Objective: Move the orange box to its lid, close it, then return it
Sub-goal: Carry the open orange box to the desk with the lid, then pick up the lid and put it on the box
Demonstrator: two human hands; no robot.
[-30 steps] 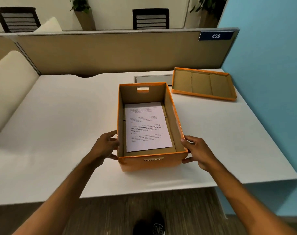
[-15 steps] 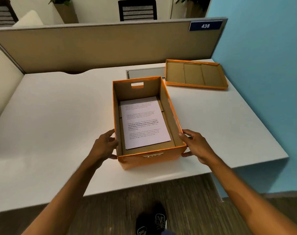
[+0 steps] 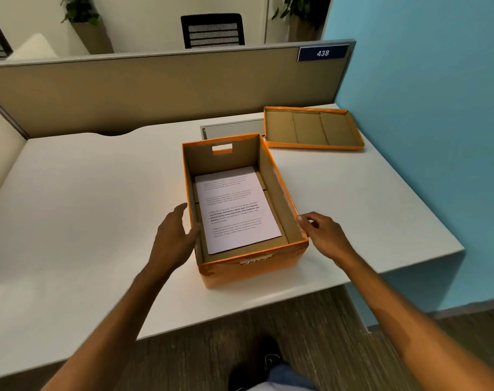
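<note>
The open orange box (image 3: pixel 254 272) stands near the front edge of the white desk (image 3: pixel 85 207), with a printed sheet of paper (image 3: pixel 236 208) lying flat inside. My left hand (image 3: pixel 174 237) presses against its left wall, thumb hooked over the rim. My right hand (image 3: pixel 323 235) grips the right wall near the front corner. The orange lid (image 3: pixel 310 128) lies upside down at the desk's far right corner, apart from the box.
A beige partition (image 3: pixel 155 88) closes the back of the desk and a blue wall (image 3: pixel 423 108) its right side. A grey hatch (image 3: pixel 231 128) sits in the desk between box and lid. The desk's front edge runs just below the box.
Both hands stay at the box's sides. My left hand has slid forward along the left wall and its thumb now hooks over the rim. The view has shifted slightly.
</note>
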